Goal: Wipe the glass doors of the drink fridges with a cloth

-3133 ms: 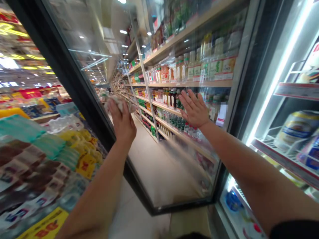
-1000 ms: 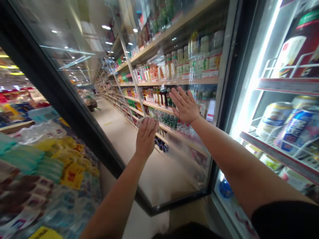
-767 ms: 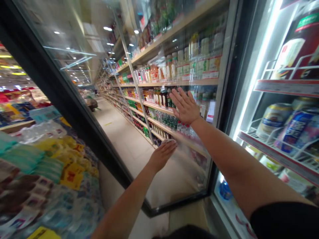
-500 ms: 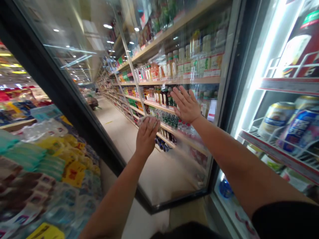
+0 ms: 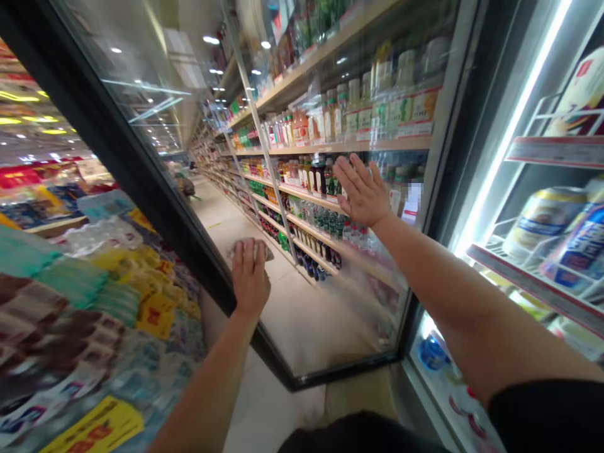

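Observation:
A glass cooler door [image 5: 330,327] with a black frame stands swung open in front of me. My left hand [image 5: 250,274] presses a crumpled, pale cloth [image 5: 268,253] to the lower left part of the pane, its fingers lying over the cloth. Higher and further right, my right hand [image 5: 363,192] rests on the glass with fingers stretched out and holds nothing. Bottles on shelves show in the pane, behind or mirrored; I cannot tell which.
At right, the lit cooler has wire shelves with cans [image 5: 542,220] and a price rail [image 5: 538,283]. Stacked packs of goods [image 5: 155,314] and a yellow price sign [image 5: 94,428] fill the left side, close to the door's edge.
My left hand has slid left and slightly down the glass with the cloth, towards the door frame. My right hand stays flat on the pane while the view shifts slightly.

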Motion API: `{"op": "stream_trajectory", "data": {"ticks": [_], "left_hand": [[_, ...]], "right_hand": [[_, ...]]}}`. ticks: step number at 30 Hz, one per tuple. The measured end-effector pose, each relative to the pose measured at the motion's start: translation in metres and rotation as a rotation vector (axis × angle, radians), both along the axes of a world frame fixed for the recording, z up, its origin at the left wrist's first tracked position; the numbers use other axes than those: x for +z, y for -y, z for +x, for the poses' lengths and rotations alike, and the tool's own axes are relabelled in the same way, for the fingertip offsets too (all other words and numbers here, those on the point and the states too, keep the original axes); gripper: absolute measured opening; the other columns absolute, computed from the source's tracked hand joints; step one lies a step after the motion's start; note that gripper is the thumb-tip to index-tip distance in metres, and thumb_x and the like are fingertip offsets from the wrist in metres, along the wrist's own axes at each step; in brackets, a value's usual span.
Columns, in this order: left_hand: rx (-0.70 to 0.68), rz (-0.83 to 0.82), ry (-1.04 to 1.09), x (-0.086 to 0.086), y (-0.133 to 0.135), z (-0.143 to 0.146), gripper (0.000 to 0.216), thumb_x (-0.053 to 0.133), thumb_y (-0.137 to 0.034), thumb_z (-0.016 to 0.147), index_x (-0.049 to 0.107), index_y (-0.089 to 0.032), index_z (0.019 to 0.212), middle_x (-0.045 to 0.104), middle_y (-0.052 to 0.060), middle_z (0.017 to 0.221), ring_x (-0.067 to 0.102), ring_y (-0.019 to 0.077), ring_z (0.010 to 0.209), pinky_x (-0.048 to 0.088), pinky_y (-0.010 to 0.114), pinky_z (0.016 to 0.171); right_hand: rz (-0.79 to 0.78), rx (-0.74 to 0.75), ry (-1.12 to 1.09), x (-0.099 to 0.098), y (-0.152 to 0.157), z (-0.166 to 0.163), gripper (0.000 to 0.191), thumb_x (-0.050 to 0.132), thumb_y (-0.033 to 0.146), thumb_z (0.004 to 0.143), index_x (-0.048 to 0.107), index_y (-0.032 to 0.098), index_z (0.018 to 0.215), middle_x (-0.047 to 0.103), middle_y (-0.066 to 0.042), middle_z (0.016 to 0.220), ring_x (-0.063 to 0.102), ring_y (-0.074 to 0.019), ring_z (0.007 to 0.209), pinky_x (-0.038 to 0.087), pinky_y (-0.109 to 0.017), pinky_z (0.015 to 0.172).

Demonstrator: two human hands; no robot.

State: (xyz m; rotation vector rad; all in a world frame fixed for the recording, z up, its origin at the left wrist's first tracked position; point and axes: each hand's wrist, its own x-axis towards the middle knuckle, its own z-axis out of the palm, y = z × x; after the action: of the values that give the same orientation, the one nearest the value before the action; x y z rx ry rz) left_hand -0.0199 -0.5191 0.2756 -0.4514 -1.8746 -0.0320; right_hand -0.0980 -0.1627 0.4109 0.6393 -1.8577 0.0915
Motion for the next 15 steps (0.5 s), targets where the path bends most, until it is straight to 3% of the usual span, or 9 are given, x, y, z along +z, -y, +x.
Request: {"op": "stream_trajectory", "data": {"ticks": [4, 6, 8, 12, 13, 15], "left_hand": [[0.007, -0.104, 0.026, -0.087, -0.005, 0.023, 0.074, 0.041, 0.001, 0.093, 0.030, -0.012, 0.166, 0.035, 0.022, 0.167, 0.015, 0.0347, 0.161, 0.030, 0.058, 0.130], [-0.015, -0.168, 0.045, -0.110, -0.003, 0.028, 0.071, 0.043, 0.000, 0.095, 0.035, -0.014, 0.164, 0.045, 0.020, 0.162, 0.021, 0.0322, 0.159, 0.033, 0.054, 0.130], [-0.008, -0.163, 0.035, -0.099, 0.005, 0.024, 0.067, 0.046, -0.005, 0.098, 0.036, -0.013, 0.163, 0.043, 0.021, 0.163, 0.020, 0.0335, 0.160, 0.032, 0.055, 0.130], [0.041, 0.089, -0.016, -0.025, 0.021, 0.003, 0.065, 0.050, -0.016, 0.102, 0.031, -0.010, 0.164, 0.021, 0.022, 0.172, 0.011, 0.0401, 0.161, 0.020, 0.065, 0.131], [0.044, 0.116, -0.027, -0.014, 0.024, -0.001, 0.065, 0.048, -0.016, 0.102, 0.030, -0.011, 0.165, 0.019, 0.021, 0.173, 0.009, 0.0397, 0.162, 0.018, 0.065, 0.132], [0.041, 0.132, -0.022, -0.013, 0.025, -0.003, 0.065, 0.047, -0.016, 0.102, 0.030, -0.011, 0.165, 0.019, 0.022, 0.173, 0.008, 0.0393, 0.162, 0.017, 0.066, 0.132]], "right_hand": [[-0.004, 0.006, -0.008, 0.000, 0.000, 0.000, 0.067, 0.036, 0.041, 0.105, 0.023, 0.025, 0.169, 0.033, -0.004, 0.173, 0.023, -0.0275, 0.163, 0.013, -0.059, 0.133], [-0.001, 0.009, -0.016, 0.000, -0.001, -0.001, 0.066, 0.036, 0.042, 0.105, 0.026, 0.025, 0.169, 0.034, -0.004, 0.173, 0.023, -0.0276, 0.163, 0.013, -0.059, 0.133], [-0.001, 0.009, -0.021, -0.001, -0.001, -0.001, 0.065, 0.035, 0.042, 0.105, 0.028, 0.025, 0.168, 0.035, -0.005, 0.172, 0.023, -0.0273, 0.163, 0.013, -0.058, 0.133], [-0.010, 0.012, -0.027, -0.001, 0.000, -0.001, 0.063, 0.034, 0.042, 0.106, 0.031, 0.024, 0.167, 0.036, -0.006, 0.172, 0.024, -0.0271, 0.162, 0.013, -0.059, 0.133], [-0.011, 0.015, -0.025, -0.001, 0.000, -0.001, 0.063, 0.033, 0.042, 0.107, 0.031, 0.024, 0.167, 0.036, -0.006, 0.172, 0.024, -0.0271, 0.162, 0.013, -0.059, 0.133], [-0.015, 0.017, -0.022, -0.001, 0.001, -0.002, 0.064, 0.033, 0.043, 0.107, 0.031, 0.024, 0.167, 0.035, -0.006, 0.172, 0.024, -0.0272, 0.163, 0.012, -0.059, 0.133]]}}
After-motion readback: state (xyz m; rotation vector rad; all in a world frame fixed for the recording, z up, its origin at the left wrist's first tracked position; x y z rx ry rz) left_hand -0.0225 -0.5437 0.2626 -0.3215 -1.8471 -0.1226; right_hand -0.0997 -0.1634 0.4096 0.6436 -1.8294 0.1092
